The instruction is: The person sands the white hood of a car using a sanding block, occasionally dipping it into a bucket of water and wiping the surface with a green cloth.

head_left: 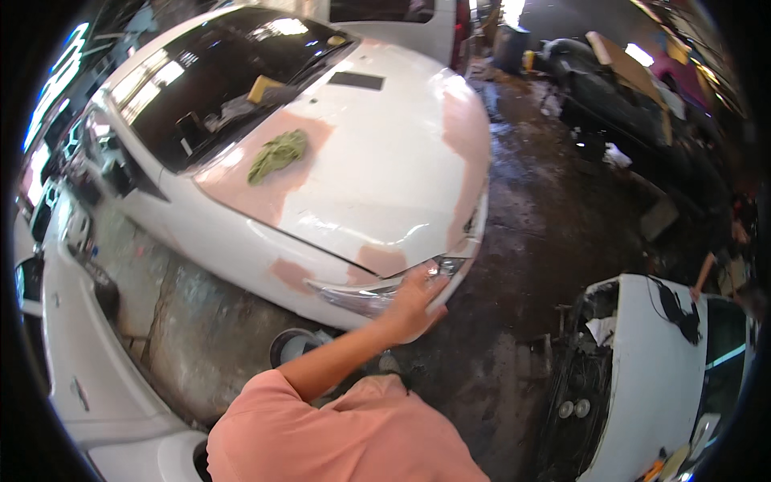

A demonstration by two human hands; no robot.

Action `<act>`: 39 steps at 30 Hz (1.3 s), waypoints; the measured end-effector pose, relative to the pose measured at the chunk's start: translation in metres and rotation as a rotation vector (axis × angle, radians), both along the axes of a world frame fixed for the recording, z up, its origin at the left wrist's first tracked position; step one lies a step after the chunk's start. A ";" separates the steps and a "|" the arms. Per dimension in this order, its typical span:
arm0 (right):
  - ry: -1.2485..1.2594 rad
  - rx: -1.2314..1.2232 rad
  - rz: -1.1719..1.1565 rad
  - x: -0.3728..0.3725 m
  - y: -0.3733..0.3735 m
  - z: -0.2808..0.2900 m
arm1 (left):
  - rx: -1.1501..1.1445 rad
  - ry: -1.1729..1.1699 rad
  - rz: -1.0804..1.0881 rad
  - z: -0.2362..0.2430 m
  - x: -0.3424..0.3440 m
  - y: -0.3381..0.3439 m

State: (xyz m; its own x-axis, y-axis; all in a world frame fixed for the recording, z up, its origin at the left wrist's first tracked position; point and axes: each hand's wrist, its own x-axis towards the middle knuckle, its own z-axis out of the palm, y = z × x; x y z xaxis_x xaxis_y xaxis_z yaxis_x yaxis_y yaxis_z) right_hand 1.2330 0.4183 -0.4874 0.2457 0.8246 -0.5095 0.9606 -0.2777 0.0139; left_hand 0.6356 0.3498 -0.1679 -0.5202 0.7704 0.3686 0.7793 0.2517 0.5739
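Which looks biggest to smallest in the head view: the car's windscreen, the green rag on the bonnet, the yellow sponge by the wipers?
1. Windscreen, by far the largest.
2. Green rag.
3. Yellow sponge, the smallest; it lies farther from the camera than the rag, so the true gap is unsure.

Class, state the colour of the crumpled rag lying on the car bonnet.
The crumpled cloth rag is yellowish-green, seen in the head view.
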 end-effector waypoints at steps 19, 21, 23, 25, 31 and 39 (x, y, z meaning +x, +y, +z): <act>1.162 0.283 1.575 -0.701 0.277 0.306 | -0.361 -0.020 1.318 0.058 -0.444 -0.107; 1.250 0.180 1.740 -0.790 0.241 0.332 | -0.609 -0.041 1.337 0.050 -0.454 -0.093; 1.386 0.146 1.890 -0.872 0.193 0.344 | -0.520 0.147 1.376 0.031 -0.460 -0.100; 1.474 0.151 2.036 -0.949 0.139 0.348 | -0.427 0.291 1.357 0.022 -0.469 -0.113; 1.491 0.317 2.079 -1.137 0.002 0.357 | -0.060 0.235 1.235 0.053 -0.510 -0.166; 1.248 0.359 2.183 -1.160 -0.041 0.353 | 0.158 0.132 0.947 0.120 -0.570 -0.151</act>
State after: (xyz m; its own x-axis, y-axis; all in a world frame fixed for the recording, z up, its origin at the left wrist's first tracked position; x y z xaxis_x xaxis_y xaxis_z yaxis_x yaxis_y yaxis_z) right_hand 0.0726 0.3778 -0.1346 -0.7450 -0.5176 0.4208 -0.6500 0.7052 -0.2833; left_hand 0.0660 0.1991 -0.0479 -0.8469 -0.0101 0.5317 0.3538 0.7358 0.5775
